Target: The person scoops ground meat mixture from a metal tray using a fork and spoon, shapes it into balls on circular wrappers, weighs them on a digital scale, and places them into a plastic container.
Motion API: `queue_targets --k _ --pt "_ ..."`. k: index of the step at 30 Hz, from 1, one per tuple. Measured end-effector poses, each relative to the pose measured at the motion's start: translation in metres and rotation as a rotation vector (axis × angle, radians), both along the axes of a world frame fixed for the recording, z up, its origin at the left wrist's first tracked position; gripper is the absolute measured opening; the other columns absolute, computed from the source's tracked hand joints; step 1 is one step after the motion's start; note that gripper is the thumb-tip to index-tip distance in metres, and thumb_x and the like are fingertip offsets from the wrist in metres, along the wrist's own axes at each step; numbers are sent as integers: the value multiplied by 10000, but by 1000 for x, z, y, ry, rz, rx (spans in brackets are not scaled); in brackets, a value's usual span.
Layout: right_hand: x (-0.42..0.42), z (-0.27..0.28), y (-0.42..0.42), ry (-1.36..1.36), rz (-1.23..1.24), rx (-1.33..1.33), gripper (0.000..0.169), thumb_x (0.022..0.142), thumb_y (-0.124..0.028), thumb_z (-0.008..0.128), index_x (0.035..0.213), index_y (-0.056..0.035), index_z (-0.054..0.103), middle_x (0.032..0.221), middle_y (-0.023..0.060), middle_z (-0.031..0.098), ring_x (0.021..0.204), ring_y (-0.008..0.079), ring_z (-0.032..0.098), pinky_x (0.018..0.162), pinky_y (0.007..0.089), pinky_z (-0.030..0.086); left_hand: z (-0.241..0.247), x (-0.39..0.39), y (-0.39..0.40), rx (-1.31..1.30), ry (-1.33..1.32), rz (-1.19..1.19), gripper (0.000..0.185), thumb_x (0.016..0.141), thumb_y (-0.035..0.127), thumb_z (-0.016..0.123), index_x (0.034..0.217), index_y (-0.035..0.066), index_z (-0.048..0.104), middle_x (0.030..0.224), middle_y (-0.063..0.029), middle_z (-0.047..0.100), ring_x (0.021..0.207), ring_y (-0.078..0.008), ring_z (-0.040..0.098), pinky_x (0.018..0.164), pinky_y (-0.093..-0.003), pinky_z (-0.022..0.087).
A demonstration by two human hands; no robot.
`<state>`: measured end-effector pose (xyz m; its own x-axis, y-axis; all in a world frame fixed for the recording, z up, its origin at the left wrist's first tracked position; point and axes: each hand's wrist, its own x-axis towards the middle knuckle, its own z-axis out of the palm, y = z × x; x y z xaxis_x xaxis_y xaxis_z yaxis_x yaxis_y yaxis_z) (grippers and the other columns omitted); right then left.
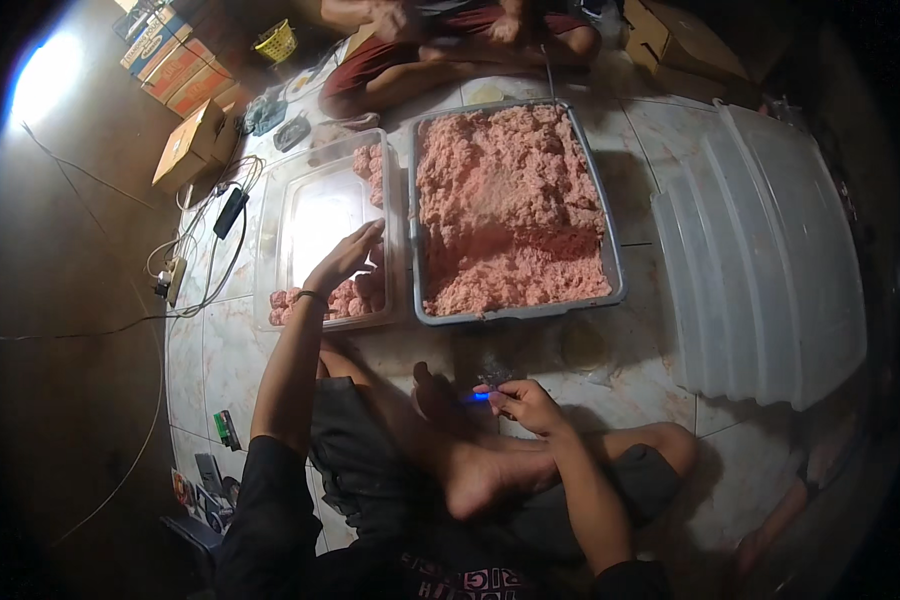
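Observation:
My left hand point(349, 259) reaches over the right side of a clear plastic tray point(270, 225), its fingertips near the tray's inner wall; whether it touches a ball there I cannot tell. Pink minced-meat balls point(358, 296) line the tray's near edge and right side. To the right stands a grey plastic tub point(521, 309) heaped with pink minced meat point(510, 180), which has a hollow across its nearer part. My right hand point(529, 405), above my crossed legs, pinches a small tool with a blue part point(481, 395); its far end is unclear.
Stacked translucent plastic lids or trays point(765, 262) lie at the right. Another person point(450, 60) sits cross-legged beyond the tub. Cables and a black power adapter point(230, 213) lie left of the tray, near cardboard boxes point(191, 146). A green pack point(226, 429) lies on the tiled floor.

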<state>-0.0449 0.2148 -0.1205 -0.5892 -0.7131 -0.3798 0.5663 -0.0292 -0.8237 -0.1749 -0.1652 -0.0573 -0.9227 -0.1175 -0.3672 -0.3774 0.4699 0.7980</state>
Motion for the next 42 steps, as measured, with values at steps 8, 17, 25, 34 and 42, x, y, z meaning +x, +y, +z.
queue_targets --k 8,17,25,34,42 --pt "0 -8 4 65 25 61 237 939 -225 621 1018 -14 697 724 -41 595 665 30 473 605 208 385 -6 -12 8 -190 -125 -20 789 898 710 363 806 -30 618 639 -30 509 605 -154 472 596 -313 430" --pt "2 -3 1 94 -9 45 240 940 -198 616 1029 13 688 792 -14 644 701 45 511 671 225 432 -28 -15 -4 76 -36 220 792 920 681 334 764 -42 616 618 -104 554 618 -198 568 612 -337 470" --pt "-2 6 3 92 40 96 238 944 -180 609 1091 -7 682 762 -16 620 692 44 500 648 217 420 -2 -9 6 -391 46 -79 826 927 674 304 1131 -72 595 852 -230 648 843 -308 644 786 -383 485" --pt "-7 53 40 145 87 -58 220 928 -146 617 1094 -17 680 788 -3 625 670 48 495 620 210 404 -6 14 -31 -557 313 -226 602 969 469 445 1246 -62 498 1106 -214 593 960 -292 601 837 -380 482" --pt "-27 64 143 2 -922 -154 278 965 -217 563 1124 3 623 685 -38 464 585 44 380 521 200 305 50 117 206 -197 279 -310 320 840 172 662 1124 37 606 966 -109 671 882 -194 653 751 -277 490"
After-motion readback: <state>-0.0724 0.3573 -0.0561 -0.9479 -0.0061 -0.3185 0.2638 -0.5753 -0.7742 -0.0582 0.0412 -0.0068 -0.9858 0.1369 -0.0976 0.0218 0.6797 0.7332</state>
